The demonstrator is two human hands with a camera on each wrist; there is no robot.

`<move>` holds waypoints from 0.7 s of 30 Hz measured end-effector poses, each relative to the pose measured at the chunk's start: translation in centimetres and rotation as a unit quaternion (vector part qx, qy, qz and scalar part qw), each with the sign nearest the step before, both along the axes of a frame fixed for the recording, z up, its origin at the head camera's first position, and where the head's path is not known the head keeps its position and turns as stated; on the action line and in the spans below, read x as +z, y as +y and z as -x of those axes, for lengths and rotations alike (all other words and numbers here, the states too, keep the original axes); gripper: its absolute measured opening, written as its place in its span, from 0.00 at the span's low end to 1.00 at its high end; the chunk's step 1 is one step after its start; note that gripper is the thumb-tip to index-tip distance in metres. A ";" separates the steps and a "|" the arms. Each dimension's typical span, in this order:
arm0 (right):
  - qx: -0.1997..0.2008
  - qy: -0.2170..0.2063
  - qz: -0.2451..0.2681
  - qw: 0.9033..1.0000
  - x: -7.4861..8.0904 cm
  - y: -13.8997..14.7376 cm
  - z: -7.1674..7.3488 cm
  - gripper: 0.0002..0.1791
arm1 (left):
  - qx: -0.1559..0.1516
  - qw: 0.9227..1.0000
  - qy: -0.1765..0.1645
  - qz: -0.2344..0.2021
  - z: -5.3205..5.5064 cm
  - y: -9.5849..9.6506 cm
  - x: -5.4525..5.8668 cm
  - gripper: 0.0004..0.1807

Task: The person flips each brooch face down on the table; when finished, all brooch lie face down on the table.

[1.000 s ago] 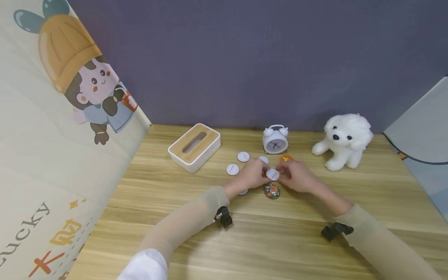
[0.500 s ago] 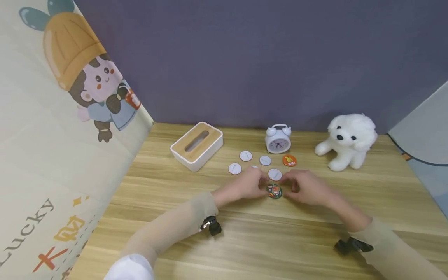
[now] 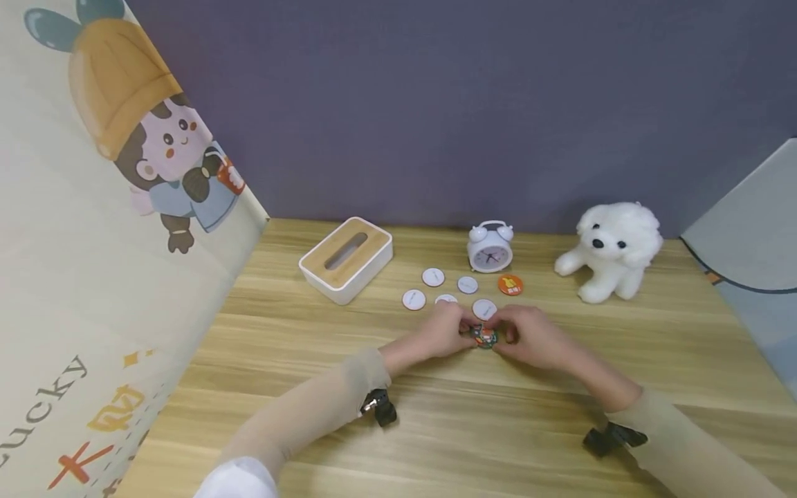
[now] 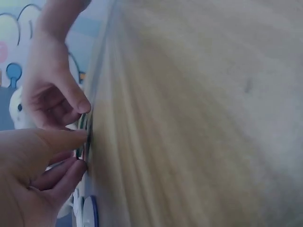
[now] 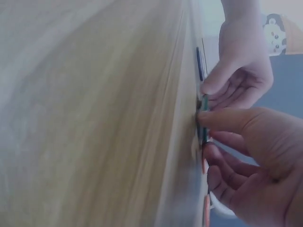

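Observation:
Between both hands a round badge (image 3: 485, 337) with a dark green, colourful face lies low over the wooden table. My left hand (image 3: 450, 329) pinches its left edge between thumb and fingers. On the opposite edge my right hand (image 3: 529, 337) holds it the same way. Both wrist views show the green badge (image 5: 205, 105) edge-on at the fingertips, partly covered by them. Just behind it lies a white-backed badge (image 3: 484, 309). Another white badge (image 3: 445, 299) is partly hidden by the left hand.
More white-backed badges (image 3: 432, 277) and an orange badge (image 3: 510, 284) lie farther back. A tissue box (image 3: 346, 261) stands left, a white alarm clock (image 3: 490, 247) behind the badges, and a white plush dog (image 3: 613, 252) right. A dark wall panel (image 3: 436, 111) closes the back.
Both hands came nearer from the white-backed badge, then closed in on the green badge's edges. The white-backed badge now lies free behind them.

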State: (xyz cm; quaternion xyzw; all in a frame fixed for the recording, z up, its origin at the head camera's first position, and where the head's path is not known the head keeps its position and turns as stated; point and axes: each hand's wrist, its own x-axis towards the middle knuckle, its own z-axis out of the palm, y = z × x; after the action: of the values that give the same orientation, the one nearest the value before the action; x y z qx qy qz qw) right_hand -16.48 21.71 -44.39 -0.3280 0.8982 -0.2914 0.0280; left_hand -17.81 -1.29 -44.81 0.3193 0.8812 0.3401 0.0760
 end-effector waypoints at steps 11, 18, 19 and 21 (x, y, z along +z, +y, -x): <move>-0.009 0.003 0.042 0.999 -0.3 -0.3 0.5 0.07 | 0.065 0.997 0.010 -0.034 -0.6 -0.9 0.8 0.05; 0.006 0.010 -0.019 1.000 1.2 2.1 -1.2 0.18 | 0.010 0.998 -0.003 0.064 -2.2 -0.5 1.3 0.18; 0.014 0.002 -0.028 0.999 1.2 2.2 -1.4 0.20 | 0.007 0.997 -0.001 0.074 -2.3 -0.5 1.3 0.20; 0.029 -0.011 -0.042 0.999 0.9 2.0 -1.6 0.21 | 0.005 0.996 0.001 0.090 -2.4 -0.5 1.3 0.24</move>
State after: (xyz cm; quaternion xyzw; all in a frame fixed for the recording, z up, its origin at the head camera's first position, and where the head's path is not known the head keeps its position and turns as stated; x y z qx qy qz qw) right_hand -14.91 23.69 -43.51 -0.3495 0.8993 -0.2562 0.0596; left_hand -15.38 -1.80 -43.56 0.3067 0.9101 0.2593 0.1017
